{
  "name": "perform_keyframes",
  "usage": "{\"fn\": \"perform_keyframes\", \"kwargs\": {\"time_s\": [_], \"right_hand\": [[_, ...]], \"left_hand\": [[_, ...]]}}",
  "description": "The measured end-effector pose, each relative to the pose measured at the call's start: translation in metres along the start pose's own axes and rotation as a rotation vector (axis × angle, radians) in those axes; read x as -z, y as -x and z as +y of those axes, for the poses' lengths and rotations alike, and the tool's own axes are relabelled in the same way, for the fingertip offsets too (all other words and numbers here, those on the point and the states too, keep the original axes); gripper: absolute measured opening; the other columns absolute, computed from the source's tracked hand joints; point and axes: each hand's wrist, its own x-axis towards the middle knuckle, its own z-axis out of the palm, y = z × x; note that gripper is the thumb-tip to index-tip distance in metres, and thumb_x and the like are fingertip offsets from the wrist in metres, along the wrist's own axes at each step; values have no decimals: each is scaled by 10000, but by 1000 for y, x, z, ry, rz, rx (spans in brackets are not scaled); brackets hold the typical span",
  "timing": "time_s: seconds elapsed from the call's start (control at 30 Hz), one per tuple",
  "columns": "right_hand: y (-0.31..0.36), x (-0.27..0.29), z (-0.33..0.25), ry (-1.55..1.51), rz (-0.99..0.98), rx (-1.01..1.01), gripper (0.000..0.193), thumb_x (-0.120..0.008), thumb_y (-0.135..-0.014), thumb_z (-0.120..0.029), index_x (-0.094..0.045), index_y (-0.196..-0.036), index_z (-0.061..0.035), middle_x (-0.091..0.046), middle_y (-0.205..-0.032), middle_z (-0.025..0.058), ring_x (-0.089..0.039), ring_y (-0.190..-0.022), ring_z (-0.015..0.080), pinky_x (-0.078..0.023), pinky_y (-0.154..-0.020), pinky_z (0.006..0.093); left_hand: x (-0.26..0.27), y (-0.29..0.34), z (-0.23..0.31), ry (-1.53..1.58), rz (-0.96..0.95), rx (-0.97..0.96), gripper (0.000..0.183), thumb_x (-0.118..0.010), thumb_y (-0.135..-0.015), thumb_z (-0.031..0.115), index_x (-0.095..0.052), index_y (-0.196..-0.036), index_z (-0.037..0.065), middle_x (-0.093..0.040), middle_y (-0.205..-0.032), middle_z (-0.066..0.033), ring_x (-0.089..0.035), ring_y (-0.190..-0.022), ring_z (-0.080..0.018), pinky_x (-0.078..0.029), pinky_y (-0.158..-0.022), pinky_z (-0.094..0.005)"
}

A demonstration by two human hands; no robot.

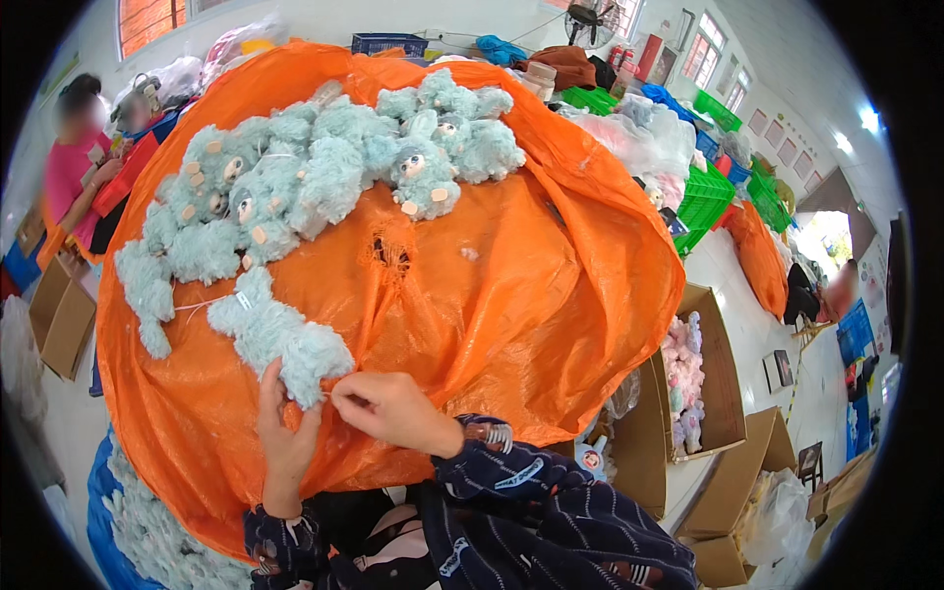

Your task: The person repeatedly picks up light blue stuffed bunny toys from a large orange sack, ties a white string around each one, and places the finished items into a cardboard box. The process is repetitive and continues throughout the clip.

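A pale blue-green fluffy plush toy lies face down on an orange woven sheet in front of me. Its lower end is held between the thumb and fingers of my left hand. Close beside that end, my right hand is closed in a pinch; what lies between its fingertips is too small to make out. A thin pale string runs left from the toy's upper part. Beyond it, a heap of similar plush toys spreads over the far and left part of the sheet, some with doll-like faces showing.
At the right stand cardboard boxes, one with pink plush toys. Green crates and plastic bags line the far right. More blue-green plush fills a blue sack at the lower left. A person in pink sits at the left.
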Motion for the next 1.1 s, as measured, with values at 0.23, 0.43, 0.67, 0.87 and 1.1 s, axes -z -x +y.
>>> {"fn": "perform_keyframes", "kwargs": {"time_s": [0.23, 0.43, 0.67, 0.87, 1.1], "right_hand": [[-54, 113, 75, 301, 344, -66, 123, -583, -786, -104, -563, -859, -7, -599, -796, 83, -569, -705, 169, -459, -622, 277], [-58, 293, 229, 1279, 223, -297, 150, -423, -834, -129, -529, -822, -24, -546, -765, 168, -529, -741, 309, -430, -665, 382], [-58, 322, 265, 1442, 126, -287, 180, -471, -806, -125, -528, -876, 31, -564, -884, 224, -548, -781, 369, -435, -680, 446], [-51, 333, 255, 1070, 236, -448, 177, -480, -835, -118, -522, -938, 20, -558, -860, 145, -557, -738, 227, -451, -613, 343], [-38, 194, 96, -506, 551, -312, 219, -479, -875, -228, -493, -1021, -66, -521, -778, -39, -390, -504, 20, -334, -439, 165]], "left_hand": [[10, 4, -1, 113, 34, 23, 639, -530, -728, -95, -249, -1295, -7, -419, -1206, -153, -451, -1100, -216, -387, -882, -310], [0, -11, -6, 307, -34, 31, 609, -527, -764, -74, -243, -1299, -7, -405, -1216, -124, -435, -1112, -191, -367, -911, -298], [7, -5, 16, 367, -39, 133, 576, -512, -802, -47, -238, -1305, 9, -427, -1196, -105, -444, -1088, -170, -364, -902, -283], [4, -12, 10, 459, -45, 66, 527, -494, -831, -14, -247, -1296, -7, -455, -1164, -119, -454, -1065, -164, -378, -882, -284], [10, -11, 13, 449, 14, 144, 486, -462, -857, 23, -263, -1299, -14, -473, -1139, -123, -478, -1010, -156, -404, -851, -285]]}}
